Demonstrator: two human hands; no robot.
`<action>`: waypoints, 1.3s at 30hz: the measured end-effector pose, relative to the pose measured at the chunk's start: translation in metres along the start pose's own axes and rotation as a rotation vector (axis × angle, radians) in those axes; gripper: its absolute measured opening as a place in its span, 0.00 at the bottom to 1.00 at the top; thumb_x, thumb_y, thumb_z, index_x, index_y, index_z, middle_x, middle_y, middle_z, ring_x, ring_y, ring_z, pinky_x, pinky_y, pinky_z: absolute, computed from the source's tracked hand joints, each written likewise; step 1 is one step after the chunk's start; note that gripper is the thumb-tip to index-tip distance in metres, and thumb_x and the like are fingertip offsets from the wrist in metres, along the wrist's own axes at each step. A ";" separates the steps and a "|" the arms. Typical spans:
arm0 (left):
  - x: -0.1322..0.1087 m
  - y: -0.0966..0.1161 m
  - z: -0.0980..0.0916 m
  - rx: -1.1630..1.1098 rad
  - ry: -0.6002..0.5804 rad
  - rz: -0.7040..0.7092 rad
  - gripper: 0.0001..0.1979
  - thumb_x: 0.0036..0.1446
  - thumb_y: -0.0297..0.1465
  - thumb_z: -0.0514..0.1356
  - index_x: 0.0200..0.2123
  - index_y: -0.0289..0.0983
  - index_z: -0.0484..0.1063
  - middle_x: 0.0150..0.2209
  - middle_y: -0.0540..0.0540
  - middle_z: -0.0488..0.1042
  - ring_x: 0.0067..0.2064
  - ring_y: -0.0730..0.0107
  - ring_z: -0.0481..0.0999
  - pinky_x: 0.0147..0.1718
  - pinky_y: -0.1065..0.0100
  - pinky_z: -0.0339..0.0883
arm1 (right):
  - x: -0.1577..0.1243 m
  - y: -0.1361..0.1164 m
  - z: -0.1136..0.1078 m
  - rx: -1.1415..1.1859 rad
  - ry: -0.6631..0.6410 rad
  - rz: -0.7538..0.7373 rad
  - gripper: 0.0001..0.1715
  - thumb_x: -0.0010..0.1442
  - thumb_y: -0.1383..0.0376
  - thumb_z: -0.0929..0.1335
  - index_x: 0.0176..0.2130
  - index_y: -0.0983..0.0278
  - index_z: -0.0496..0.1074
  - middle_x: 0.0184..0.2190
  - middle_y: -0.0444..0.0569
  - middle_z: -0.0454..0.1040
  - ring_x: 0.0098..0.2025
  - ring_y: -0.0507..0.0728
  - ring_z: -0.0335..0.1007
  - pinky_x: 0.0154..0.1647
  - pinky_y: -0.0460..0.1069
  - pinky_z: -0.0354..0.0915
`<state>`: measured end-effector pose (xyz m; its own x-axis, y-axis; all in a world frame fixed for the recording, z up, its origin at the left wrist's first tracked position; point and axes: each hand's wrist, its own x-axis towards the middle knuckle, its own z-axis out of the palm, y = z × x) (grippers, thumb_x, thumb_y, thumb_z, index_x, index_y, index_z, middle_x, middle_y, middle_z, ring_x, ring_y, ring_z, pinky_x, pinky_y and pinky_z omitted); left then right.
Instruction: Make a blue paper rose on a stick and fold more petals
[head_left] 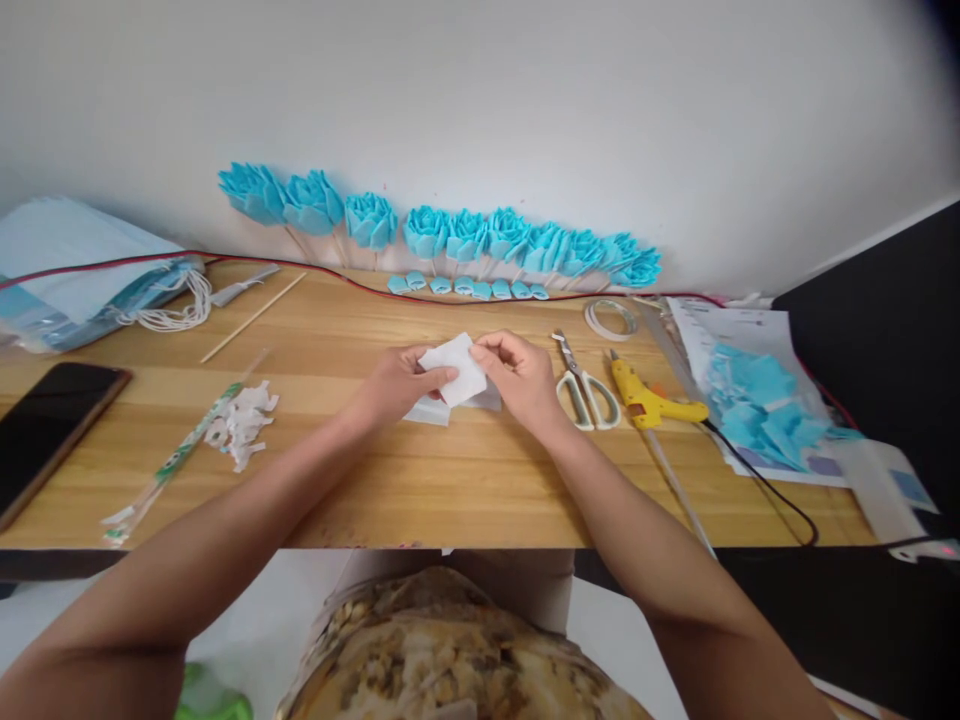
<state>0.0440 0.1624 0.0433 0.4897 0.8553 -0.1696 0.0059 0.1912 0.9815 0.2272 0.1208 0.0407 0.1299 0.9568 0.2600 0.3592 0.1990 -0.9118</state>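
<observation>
A pale wall (pixel 487 90) rises behind a wooden table (pixel 480 490). Over the table, the left hand (pixel 411 382) and the right hand (pixel 521 378) hold one white sheet (pixel 459 368) between them. The left hand grips its left side, thumb laid on top and fingers curled beneath; the right hand pinches its right edge between thumb and fingers. More pale pieces (pixel 429 412) show just below the sheet, partly covered by it and the hands.

Beyond the hands, a row of blue flowers (pixel 371 222) on thin sticks leans against the wall, with small folded blue pieces (pixel 465 287) in a line in front of them. A red and black wire (pixel 300 263) runs along the back.

Just right of the right hand are scissors (pixel 587 395), handles towards the person, then a yellow glue gun (pixel 651 400). A roll of tape (pixel 611 320) lies behind the scissors. Farther right, blue cut pieces (pixel 765 400) rest on printed paper (pixel 750 322).

Left of the left hand are crumpled white scraps (pixel 244 422), a narrow clear and green wrapper (pixel 184 450) and, farther back, a wooden stick (pixel 253 318). A phone (pixel 56 430) lies farthest left, nearer the person than a bag with white cords (pixel 82 280).
</observation>
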 end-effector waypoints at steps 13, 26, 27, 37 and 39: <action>0.001 -0.005 -0.010 -0.120 0.183 0.080 0.16 0.44 0.40 0.73 0.30 0.34 0.77 0.26 0.47 0.79 0.27 0.71 0.74 0.27 0.70 0.67 | 0.000 -0.002 -0.003 0.180 -0.166 0.093 0.16 0.60 0.52 0.72 0.41 0.61 0.78 0.38 0.46 0.79 0.38 0.53 0.73 0.41 0.48 0.66; -0.003 0.004 -0.009 -0.089 0.168 0.111 0.13 0.49 0.36 0.68 0.35 0.34 0.77 0.17 0.49 0.75 0.16 0.75 0.67 0.18 0.72 0.56 | 0.001 -0.003 -0.003 -0.005 0.067 -0.006 0.10 0.61 0.59 0.68 0.41 0.60 0.76 0.34 0.46 0.80 0.36 0.54 0.75 0.39 0.49 0.69; -0.003 0.004 -0.009 -0.113 0.191 0.119 0.13 0.48 0.35 0.68 0.36 0.34 0.77 0.18 0.48 0.76 0.18 0.73 0.70 0.20 0.72 0.60 | 0.001 -0.002 -0.003 0.052 0.086 0.019 0.11 0.61 0.58 0.68 0.41 0.60 0.76 0.34 0.46 0.80 0.36 0.54 0.75 0.39 0.49 0.69; -0.010 0.000 -0.003 0.114 0.267 0.471 0.08 0.54 0.28 0.64 0.37 0.41 0.83 0.47 0.45 0.83 0.52 0.59 0.80 0.57 0.58 0.69 | -0.002 0.001 0.005 0.580 -0.223 0.347 0.24 0.57 0.45 0.71 0.36 0.63 0.77 0.29 0.48 0.77 0.31 0.53 0.73 0.30 0.47 0.68; -0.011 -0.003 -0.003 0.252 0.192 0.574 0.12 0.54 0.25 0.62 0.39 0.43 0.83 0.52 0.45 0.81 0.57 0.58 0.77 0.61 0.55 0.66 | 0.000 0.001 0.004 0.577 -0.157 0.332 0.20 0.54 0.48 0.74 0.32 0.62 0.76 0.28 0.46 0.76 0.31 0.53 0.72 0.30 0.46 0.68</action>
<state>0.0361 0.1534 0.0425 0.3119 0.8628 0.3979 0.0057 -0.4205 0.9073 0.2239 0.1215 0.0386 -0.0031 0.9974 -0.0725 -0.2321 -0.0712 -0.9701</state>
